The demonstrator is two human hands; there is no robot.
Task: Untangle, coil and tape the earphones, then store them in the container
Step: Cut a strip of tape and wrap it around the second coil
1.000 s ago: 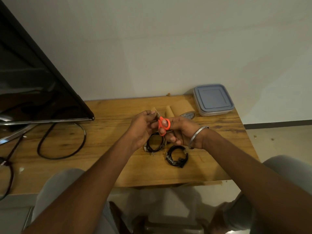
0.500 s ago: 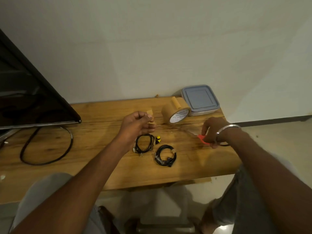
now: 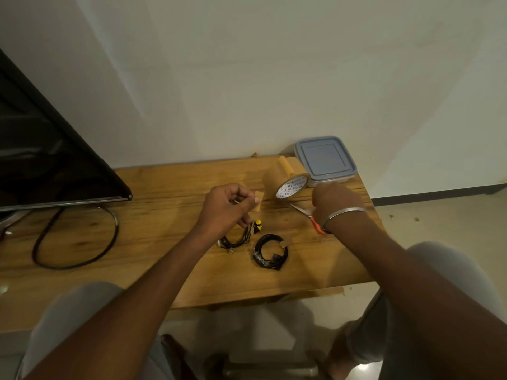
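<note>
My left hand (image 3: 227, 207) is raised over the wooden table (image 3: 164, 220), pinching a small cut piece of brown tape (image 3: 258, 202). Below it lies a loosely coiled black earphone (image 3: 237, 239) with a yellow bud (image 3: 258, 224). To its right rests a second black earphone coil (image 3: 270, 250) with a bit of tape on it. My right hand (image 3: 334, 204) is blurred, hovering over orange-handled scissors (image 3: 308, 216) that lie on the table, its fingers clear of the handle. The lidded blue-grey container (image 3: 325, 160) stands at the back right.
A brown tape roll (image 3: 285, 182) stands on edge just in front of the container. A dark TV screen (image 3: 41, 160) fills the left, with a black cable loop (image 3: 76, 242) on the table beneath it. The table's right edge is close to my right wrist.
The scissors cut the tape between my hands; my right hand then carried them right and laid them on the table. My left hand kept the cut piece. The view shifted left.
</note>
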